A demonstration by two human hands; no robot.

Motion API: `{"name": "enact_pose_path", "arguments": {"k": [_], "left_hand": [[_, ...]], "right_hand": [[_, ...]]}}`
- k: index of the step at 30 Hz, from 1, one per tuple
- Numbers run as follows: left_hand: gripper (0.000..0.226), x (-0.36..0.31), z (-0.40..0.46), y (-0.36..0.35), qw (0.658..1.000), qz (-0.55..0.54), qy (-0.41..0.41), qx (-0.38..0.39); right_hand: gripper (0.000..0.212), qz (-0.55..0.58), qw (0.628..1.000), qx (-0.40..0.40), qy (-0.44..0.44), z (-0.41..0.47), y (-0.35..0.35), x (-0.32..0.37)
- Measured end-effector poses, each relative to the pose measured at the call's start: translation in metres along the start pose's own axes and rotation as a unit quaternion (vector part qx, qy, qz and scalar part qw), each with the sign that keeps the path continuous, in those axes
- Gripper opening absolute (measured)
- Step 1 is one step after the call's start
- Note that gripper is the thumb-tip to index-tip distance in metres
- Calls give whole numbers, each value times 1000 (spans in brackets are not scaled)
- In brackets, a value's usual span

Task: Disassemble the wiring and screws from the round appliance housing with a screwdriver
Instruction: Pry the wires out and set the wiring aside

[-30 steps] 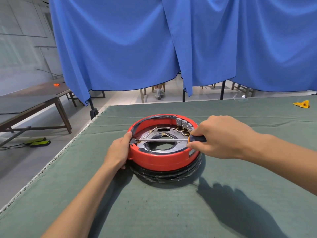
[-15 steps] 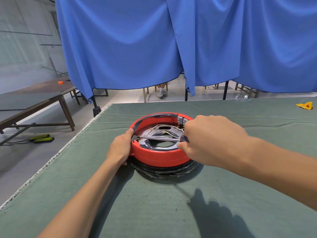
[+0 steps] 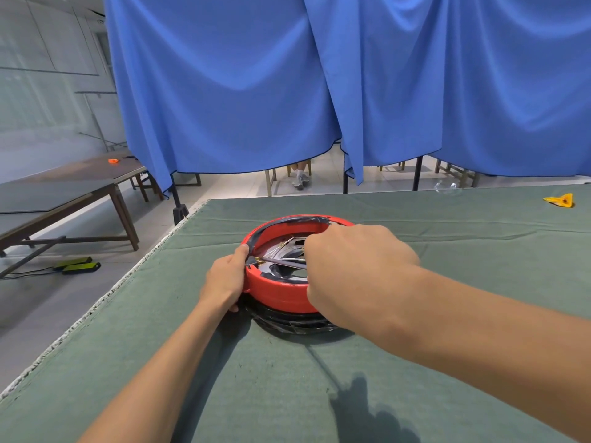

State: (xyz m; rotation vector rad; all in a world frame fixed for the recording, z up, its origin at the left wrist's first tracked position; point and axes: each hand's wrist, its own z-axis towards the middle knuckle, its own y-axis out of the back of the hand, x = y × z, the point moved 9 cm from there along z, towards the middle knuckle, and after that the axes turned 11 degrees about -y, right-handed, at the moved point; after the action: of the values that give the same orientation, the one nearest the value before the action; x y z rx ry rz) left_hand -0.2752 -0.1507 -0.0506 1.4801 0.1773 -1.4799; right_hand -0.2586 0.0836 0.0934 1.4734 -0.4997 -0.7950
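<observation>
A round red appliance housing (image 3: 275, 292) sits on a black base on the green table cloth (image 3: 224, 378). Inside it I see a metal plate and thin wires. My left hand (image 3: 225, 278) grips the housing's left rim, thumb on top. My right hand (image 3: 355, 266) covers the right half of the housing and holds the screwdriver (image 3: 283, 261), whose handle is hidden in my fist. The metal shaft runs leftward across the inside, its tip at the inner left wall near my left thumb.
A yellow object (image 3: 559, 200) lies far right on the cloth, with a clear plastic piece (image 3: 446, 188) behind it. The table's left edge (image 3: 105, 292) drops to the floor. Blue curtains (image 3: 319, 84) hang behind, a wooden table (image 3: 64, 187) stands at left.
My right hand has slid leftward over the housing, now hiding the screwdriver's handle. The shaft tip stays at the left inner wall. My view has shifted closer and lower.
</observation>
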Motion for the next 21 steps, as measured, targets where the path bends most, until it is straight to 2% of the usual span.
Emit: {"name": "enact_pose_path", "arguments": {"k": [2,4,8,11,21], "left_hand": [[63,-1,-2,-1,1000,7,-10,1],[63,-2,-4,-2,1000,11,-14,2],[56,-6,-6,-2,1000,8,-20,9],[58,-5,-4,-1,1000,12,-24,8],[57,-4,-1,-1,999,12,-39,7]], "right_hand": [[6,-14,1000,3,-10,0,-8,-6],[5,6,999,4,-31,0,-21,-18],[19,30,997,-35,-64,0,-27,-44],[41,32,995,-78,-46,1,-22,-47],[42,43,993,-108,21,18,-23,-63]]}}
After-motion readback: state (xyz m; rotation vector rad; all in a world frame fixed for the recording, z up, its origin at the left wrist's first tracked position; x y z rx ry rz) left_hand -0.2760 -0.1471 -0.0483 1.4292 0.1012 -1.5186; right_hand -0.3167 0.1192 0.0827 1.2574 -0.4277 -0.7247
